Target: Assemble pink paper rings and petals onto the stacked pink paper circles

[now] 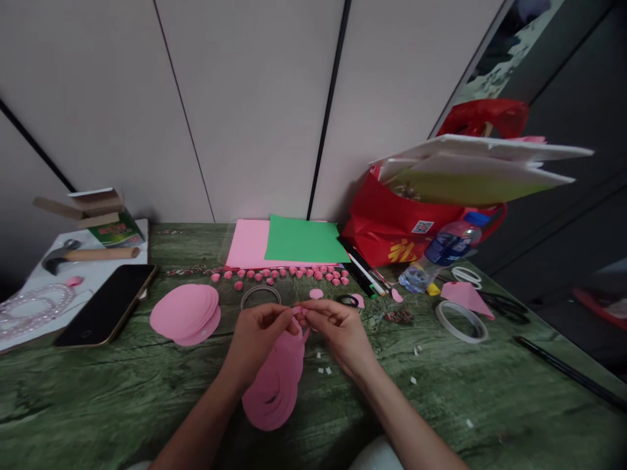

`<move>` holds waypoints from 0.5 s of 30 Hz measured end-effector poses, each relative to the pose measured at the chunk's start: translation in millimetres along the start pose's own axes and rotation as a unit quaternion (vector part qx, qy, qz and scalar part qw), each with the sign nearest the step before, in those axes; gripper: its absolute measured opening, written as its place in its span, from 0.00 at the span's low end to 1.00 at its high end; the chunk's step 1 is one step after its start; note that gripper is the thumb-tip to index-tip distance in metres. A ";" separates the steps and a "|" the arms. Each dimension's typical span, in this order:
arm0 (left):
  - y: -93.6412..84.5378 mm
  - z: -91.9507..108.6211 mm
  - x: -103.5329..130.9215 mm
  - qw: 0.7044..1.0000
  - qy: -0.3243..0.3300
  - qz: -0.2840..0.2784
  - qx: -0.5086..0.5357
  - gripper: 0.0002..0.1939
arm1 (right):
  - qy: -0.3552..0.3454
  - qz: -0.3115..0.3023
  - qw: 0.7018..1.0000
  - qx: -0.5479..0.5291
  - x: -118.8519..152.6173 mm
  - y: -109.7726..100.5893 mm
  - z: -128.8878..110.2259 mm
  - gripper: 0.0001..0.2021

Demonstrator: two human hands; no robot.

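My left hand (pixel 262 336) and my right hand (pixel 340 329) meet near the middle of the table, each in a pinch. Between their fingertips is one end of a pink paper spiral (pixel 272 412), partly hidden by the fingers. The rest of the spiral hangs or lies below my left hand in loose coils. A stack of pink paper circles (pixel 185 313) lies to the left. Beyond my hands is a row of small rolled pink paper flowers (pixel 292 271). A roll of tape (pixel 261 297) sits just behind my left hand.
Pink sheets (pixel 249 241) and a green sheet (pixel 306 240) lie at the back. On the left are a phone (pixel 105 305) and a hammer (pixel 95 254). A red bag (pixel 372 219), a water bottle (pixel 443 254), another tape roll (pixel 461 321) and scissors (pixel 507 305) occupy the right.
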State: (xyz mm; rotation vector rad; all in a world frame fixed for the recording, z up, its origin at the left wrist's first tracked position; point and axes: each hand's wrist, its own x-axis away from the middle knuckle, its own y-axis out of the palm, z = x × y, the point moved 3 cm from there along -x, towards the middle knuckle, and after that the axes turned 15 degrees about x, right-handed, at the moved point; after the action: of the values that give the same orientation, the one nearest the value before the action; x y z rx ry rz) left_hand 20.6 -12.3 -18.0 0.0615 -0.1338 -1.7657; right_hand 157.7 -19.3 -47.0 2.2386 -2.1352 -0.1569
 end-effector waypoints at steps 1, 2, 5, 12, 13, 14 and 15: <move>1.1 1.1 0.2 1.000 -0.002 -0.006 0.004 0.12 | 0.000 0.005 1.000 -0.004 -0.2 -0.5 0.4 0.09; 2.4 2.1 0.6 1.000 -0.004 -0.015 0.008 0.13 | 0.000 0.011 1.000 -0.008 -0.4 -0.9 0.5 0.09; 5.9 3.3 1.7 0.999 -0.006 -0.042 0.018 0.14 | -0.003 0.022 1.000 -0.008 -0.3 -1.8 -0.5 0.07; 4.0 -1.2 2.2 0.999 -0.010 -0.035 0.020 0.13 | 0.000 0.040 0.999 0.004 0.9 -2.5 -3.2 0.07; 3.7 -1.3 2.2 0.999 -0.010 -0.032 0.021 0.13 | 0.000 0.038 0.999 0.001 1.1 -2.4 -3.5 0.07; 3.4 -1.1 2.0 0.999 -0.009 -0.029 0.020 0.13 | 0.001 0.033 0.999 0.000 1.1 -2.1 -3.8 0.07; 3.2 -0.8 1.9 0.999 -0.006 -0.026 0.019 0.12 | 0.000 0.027 1.000 0.000 1.2 -1.7 -4.0 0.07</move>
State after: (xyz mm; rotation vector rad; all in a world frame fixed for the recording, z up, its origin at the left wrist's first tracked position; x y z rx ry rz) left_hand 23.5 -14.9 -18.4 0.0827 -0.1758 -1.8156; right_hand 159.9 -20.5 -43.2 2.1787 -2.1927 -0.1556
